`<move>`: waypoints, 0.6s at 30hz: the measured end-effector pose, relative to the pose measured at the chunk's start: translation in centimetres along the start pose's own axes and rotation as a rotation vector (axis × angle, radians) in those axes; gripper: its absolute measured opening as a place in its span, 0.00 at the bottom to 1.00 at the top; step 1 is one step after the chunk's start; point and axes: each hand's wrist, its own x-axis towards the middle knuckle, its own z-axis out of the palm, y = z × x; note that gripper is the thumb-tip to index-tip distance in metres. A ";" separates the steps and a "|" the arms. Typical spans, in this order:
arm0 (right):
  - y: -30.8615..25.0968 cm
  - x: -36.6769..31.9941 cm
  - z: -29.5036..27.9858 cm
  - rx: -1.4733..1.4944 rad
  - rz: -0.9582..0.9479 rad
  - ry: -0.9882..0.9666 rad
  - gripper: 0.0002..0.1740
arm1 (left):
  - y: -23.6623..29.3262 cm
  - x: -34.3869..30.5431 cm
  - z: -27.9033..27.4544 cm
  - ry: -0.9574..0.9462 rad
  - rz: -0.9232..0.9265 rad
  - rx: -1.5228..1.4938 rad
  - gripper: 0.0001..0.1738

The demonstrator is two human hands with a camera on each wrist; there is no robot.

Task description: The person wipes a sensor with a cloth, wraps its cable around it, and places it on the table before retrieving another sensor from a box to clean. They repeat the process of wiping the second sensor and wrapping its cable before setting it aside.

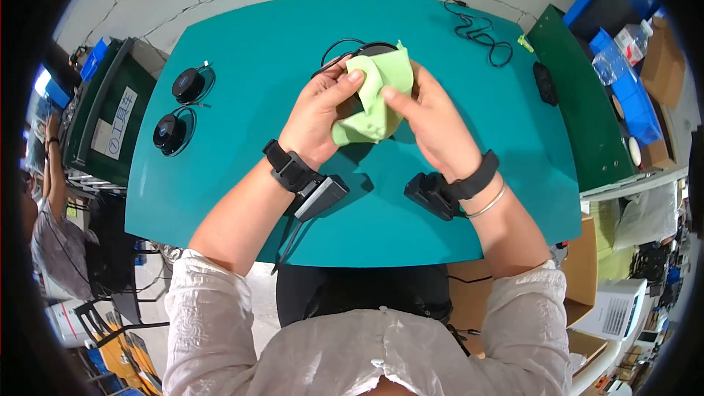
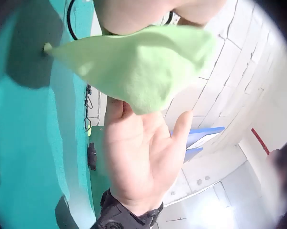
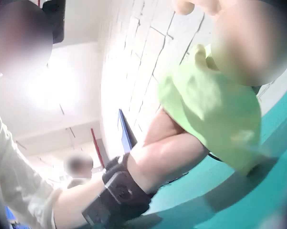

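Observation:
A light green cloth (image 1: 392,77) hangs in folds between both hands, above the teal table. My left hand (image 1: 312,119) pinches its left part, thumb in front and fingers mostly behind. My right hand (image 1: 442,125) holds the other side, with the thumb pressed on the folds. Just behind the cloth shows the dark rim of a round black object (image 1: 378,48) with a black cable; most of it is hidden. In the left wrist view the cloth (image 2: 148,67) spreads across the right hand's fingers. The cloth (image 3: 215,109) covers the left fingertips in the right wrist view.
Two round black devices (image 1: 188,85) with short cables lie on the table (image 1: 242,125) at left. A loose black cable (image 1: 477,29) and a small black case (image 1: 545,83) are at right. Green cabinets stand on both sides. Another person (image 1: 55,227) is at far left.

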 end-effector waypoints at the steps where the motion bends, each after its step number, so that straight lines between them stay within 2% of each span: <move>1: 0.9 0.0 -0.4 -0.196 -0.081 0.067 0.30 | -0.2 -0.2 0.7 0.062 0.010 0.002 0.21; 2: 1.4 0.0 -0.6 -0.393 -0.159 0.137 0.28 | -0.3 -0.4 1.2 0.123 0.022 0.006 0.21; 4: 0.7 0.1 -0.6 -0.437 -0.208 0.179 0.28 | 0.1 -0.5 1.0 0.144 -0.067 0.083 0.21; 7: -0.5 0.3 -0.9 -0.868 -0.407 0.304 0.30 | 0.1 -0.5 2.0 0.200 -0.186 0.229 0.24; 8: -0.7 0.4 -1.2 -0.872 -0.411 0.306 0.30 | 0.4 -0.6 1.9 0.195 -0.184 0.228 0.24; 10: -0.9 0.8 -2.0 -0.851 -0.354 0.407 0.30 | 0.9 -0.8 1.5 0.049 -0.331 0.440 0.24; 11: -1.2 0.8 -2.2 -0.916 -0.339 0.430 0.30 | 1.2 -1.0 1.6 0.053 -0.324 0.428 0.24; 14: -1.5 0.8 -2.8 -0.965 -0.240 0.411 0.30 | 2.2 -1.5 2.2 0.129 0.144 0.866 0.15; 15: -1.7 0.6 -2.3 -0.964 -0.232 0.378 0.29 | 2.3 -1.4 2.4 0.122 0.355 1.021 0.14; 16: -1.7 0.4 -1.6 -0.973 -0.231 0.356 0.29 | 2.2 -1.0 2.2 0.143 0.363 1.011 0.14; 18: -1.4 0.0 -0.4 -0.994 -0.359 0.226 0.27 | 1.7 -0.4 1.6 -0.052 0.735 1.298 0.25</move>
